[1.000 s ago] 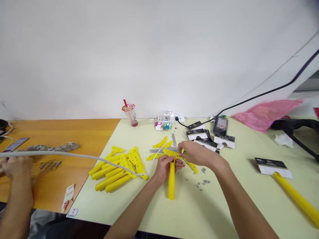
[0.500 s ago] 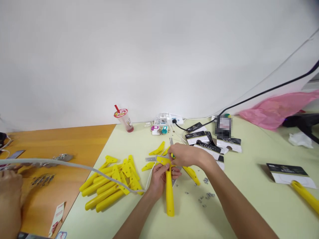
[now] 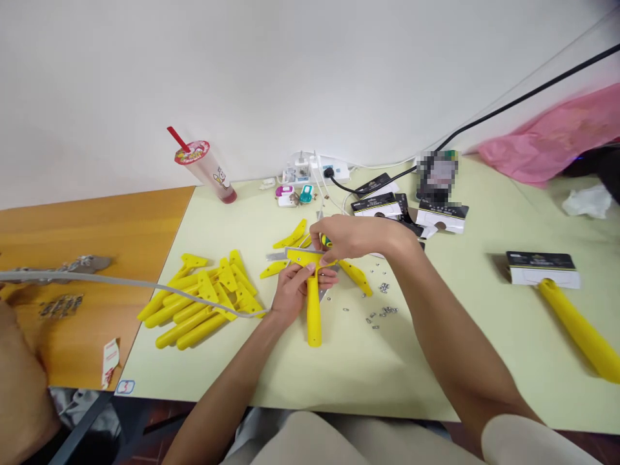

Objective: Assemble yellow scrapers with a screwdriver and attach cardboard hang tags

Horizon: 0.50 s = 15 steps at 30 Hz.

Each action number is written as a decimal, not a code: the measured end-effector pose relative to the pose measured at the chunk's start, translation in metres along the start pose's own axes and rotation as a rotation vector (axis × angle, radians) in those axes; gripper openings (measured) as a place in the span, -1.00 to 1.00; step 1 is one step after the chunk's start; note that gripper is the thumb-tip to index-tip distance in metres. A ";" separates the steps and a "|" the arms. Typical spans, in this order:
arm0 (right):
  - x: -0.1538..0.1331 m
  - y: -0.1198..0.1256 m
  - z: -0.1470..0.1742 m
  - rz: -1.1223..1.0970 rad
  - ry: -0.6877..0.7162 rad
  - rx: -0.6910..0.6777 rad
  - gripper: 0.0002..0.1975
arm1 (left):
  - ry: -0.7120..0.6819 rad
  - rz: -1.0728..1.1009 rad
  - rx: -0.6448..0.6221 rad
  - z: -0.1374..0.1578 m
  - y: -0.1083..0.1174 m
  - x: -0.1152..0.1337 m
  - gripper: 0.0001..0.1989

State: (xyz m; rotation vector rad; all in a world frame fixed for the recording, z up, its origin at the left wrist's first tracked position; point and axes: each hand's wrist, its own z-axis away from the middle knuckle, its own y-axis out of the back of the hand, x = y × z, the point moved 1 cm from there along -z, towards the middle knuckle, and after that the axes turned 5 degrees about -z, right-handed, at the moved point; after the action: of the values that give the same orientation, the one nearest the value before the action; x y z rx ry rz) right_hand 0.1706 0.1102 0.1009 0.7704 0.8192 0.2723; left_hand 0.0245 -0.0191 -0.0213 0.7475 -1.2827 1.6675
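Observation:
My left hand (image 3: 290, 294) is closed round the neck of a yellow scraper (image 3: 314, 316), just below its wide head. The scraper's handle points toward me, and a metal blade strip lies along the head's far edge. My right hand (image 3: 353, 236) is bent over the right part of that head, closed on a screwdriver (image 3: 327, 241). Only a bit of its green and yellow handle shows; the tip is hidden. Loose yellow clamp pieces (image 3: 356, 278) and metal blades lie around and under the hands. Small screws and nuts (image 3: 385, 311) are scattered to the right.
Several yellow handles (image 3: 194, 316) are piled at left, a cable (image 3: 145, 284) crossing them. A drink cup (image 3: 213, 171), power strip (image 3: 310, 169) and black-white cards (image 3: 378, 205) stand or lie behind. At right is a carded yellow scraper (image 3: 576, 323). Another person's arm (image 3: 22, 381) is far left.
The view has tipped downward, bringing the table's front edge and my lap into sight. Both hands stay on the scraper, the right still gripping the screwdriver at its head.

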 end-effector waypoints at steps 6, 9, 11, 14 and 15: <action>0.003 0.004 0.005 -0.038 -0.043 -0.075 -0.76 | -0.003 0.019 -0.005 0.002 -0.002 0.002 -0.59; 0.007 0.004 0.007 -0.048 -0.002 -0.077 -0.82 | -0.003 0.019 -0.025 0.002 -0.002 0.003 -0.59; 0.009 0.005 0.007 -0.057 0.050 -0.045 -0.84 | -0.004 0.021 -0.021 0.002 -0.002 0.004 -0.60; 0.010 0.007 0.007 -0.070 0.088 0.037 -0.86 | -0.015 0.025 0.004 0.001 -0.002 0.007 -0.61; 0.010 0.008 0.007 -0.073 0.091 0.060 -0.86 | -0.018 0.024 0.013 0.001 -0.002 0.009 -0.61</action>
State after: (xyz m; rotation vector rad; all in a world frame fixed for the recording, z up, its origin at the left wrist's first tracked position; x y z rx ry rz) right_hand 0.1825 0.1170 0.1039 0.7871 0.9427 0.2197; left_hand 0.0224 -0.0179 -0.0126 0.7590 -1.2999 1.6932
